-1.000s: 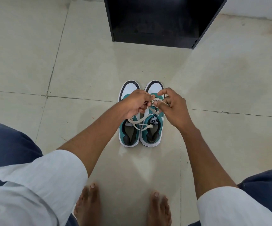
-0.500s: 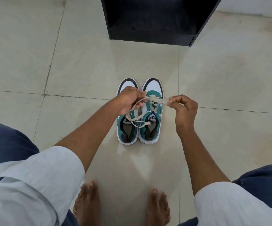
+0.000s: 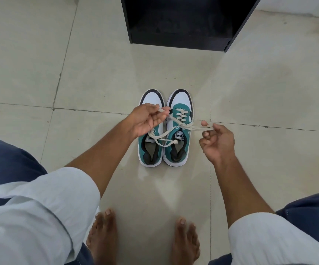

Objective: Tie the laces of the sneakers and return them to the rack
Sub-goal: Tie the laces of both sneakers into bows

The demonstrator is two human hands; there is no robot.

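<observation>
Two sneakers stand side by side on the tiled floor [image 3: 78,64], toes pointing away from the person and towards the rack [image 3: 183,35]. The left sneaker [image 3: 151,150] and the right sneaker [image 3: 178,142] touch along their inner edges. Each has a white toe cap with a dark rim, a teal upper and a white sole. A labelled tongue is visible on each.

The cream laces [image 3: 181,129] of the right sneaker cross over the upper eyelets. One strand runs to the left, passes over the left sneaker and loops back down, with its free end lying over the collar of the right sneaker. The other strand runs to the right, drawn nearly straight.

The left hand [image 3: 147,119] hovers above the left sneaker, palm partly turned up. Its thumb and fingers are closed on the left strand, near the toe cap. The right hand [image 3: 217,140] is held just to the right of the right sneaker. Its thumb and forefinger pinch the right strand; the remaining fingers are curled in.

The rack is a black open-fronted unit standing on the floor well beyond the sneakers. Its interior is dark and no contents can be made out.

Both forearms extend from rolled light sleeves [image 3: 49,207]. Two bare feet [image 3: 101,238] rest on the floor near the bottom of the view.
</observation>
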